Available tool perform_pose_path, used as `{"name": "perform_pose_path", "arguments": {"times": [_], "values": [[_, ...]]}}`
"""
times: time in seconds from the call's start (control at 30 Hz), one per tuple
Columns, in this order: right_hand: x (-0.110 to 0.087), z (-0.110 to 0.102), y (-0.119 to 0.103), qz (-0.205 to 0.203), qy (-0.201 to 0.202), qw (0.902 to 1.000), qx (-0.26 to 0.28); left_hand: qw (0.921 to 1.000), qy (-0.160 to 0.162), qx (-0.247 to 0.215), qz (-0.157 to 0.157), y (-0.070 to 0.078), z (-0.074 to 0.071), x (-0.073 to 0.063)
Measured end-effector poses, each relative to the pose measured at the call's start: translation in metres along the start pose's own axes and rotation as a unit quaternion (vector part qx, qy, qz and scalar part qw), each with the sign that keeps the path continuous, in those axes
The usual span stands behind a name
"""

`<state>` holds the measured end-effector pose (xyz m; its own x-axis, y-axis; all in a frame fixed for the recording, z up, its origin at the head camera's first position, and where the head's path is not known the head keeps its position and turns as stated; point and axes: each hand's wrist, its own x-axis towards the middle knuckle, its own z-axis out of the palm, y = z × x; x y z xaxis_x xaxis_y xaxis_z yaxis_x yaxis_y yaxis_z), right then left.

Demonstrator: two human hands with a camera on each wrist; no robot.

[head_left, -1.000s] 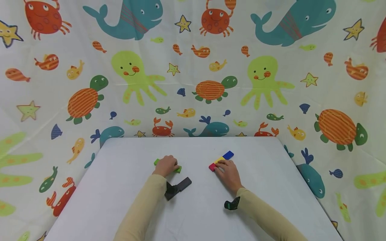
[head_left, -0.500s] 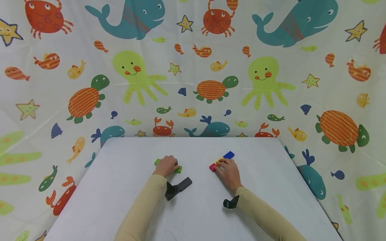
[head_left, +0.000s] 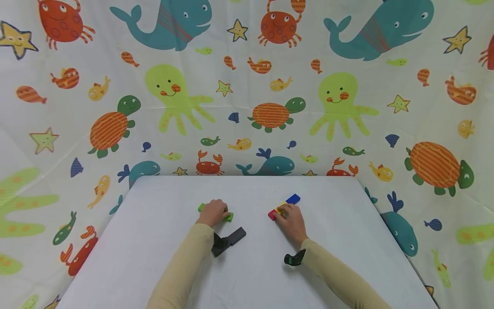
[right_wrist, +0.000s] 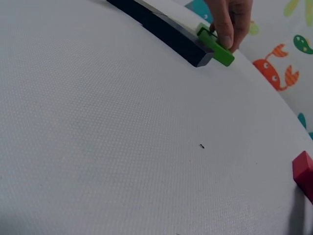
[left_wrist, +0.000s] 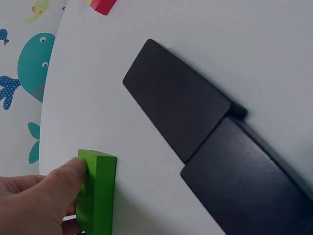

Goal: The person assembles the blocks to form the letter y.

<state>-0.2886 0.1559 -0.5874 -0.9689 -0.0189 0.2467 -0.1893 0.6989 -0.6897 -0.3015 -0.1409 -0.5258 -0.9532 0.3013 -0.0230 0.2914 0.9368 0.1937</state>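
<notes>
My left hand (head_left: 213, 213) is over a green block (head_left: 228, 217) lying on the white table, its middle hidden under the hand. In the left wrist view the thumb and fingers pinch the green block (left_wrist: 100, 193) near its end. My right hand (head_left: 292, 219) is at a slanted row made of a red block (head_left: 272, 214), a yellow block (head_left: 283, 206) and a blue block (head_left: 293, 199), end to end. Its thumb and fingertips pinch the yellow block, which they partly cover, close to the red one. The right wrist view catches only the red block (right_wrist: 304, 172) at its edge.
Two black blocks (left_wrist: 178, 98) lie end to end, slightly offset, on the table (head_left: 262, 266) beside the left wrist. A dark wrist camera (head_left: 295, 258) sits at the right wrist. Behind the table's far edge hangs a curtain (head_left: 231, 98) printed with sea animals.
The head view has shifted very slightly. Both hands and all the blocks keep their places.
</notes>
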Motion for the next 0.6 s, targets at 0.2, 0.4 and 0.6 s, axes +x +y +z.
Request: {"name": "perform_pose_path", "arguments": {"times": [0.2, 0.4, 0.6], "values": [[-0.0024, 0.0034, 0.0023, -0.017, 0.016, 0.9997, -0.01, 1.0, -0.002, -0.004, -0.002, -0.001, 0.0006, 0.0004], [-0.0024, 0.0054, 0.0039, -0.01, 0.013, 0.9998, -0.011, 1.0, -0.001, -0.007, -0.003, -0.001, 0.0005, 0.0], [-0.0027, 0.0063, 0.0052, -0.008, 0.007, 0.9997, -0.02, 0.9999, 0.006, -0.011, 0.0, -0.0006, 0.0007, -0.0005]]}}
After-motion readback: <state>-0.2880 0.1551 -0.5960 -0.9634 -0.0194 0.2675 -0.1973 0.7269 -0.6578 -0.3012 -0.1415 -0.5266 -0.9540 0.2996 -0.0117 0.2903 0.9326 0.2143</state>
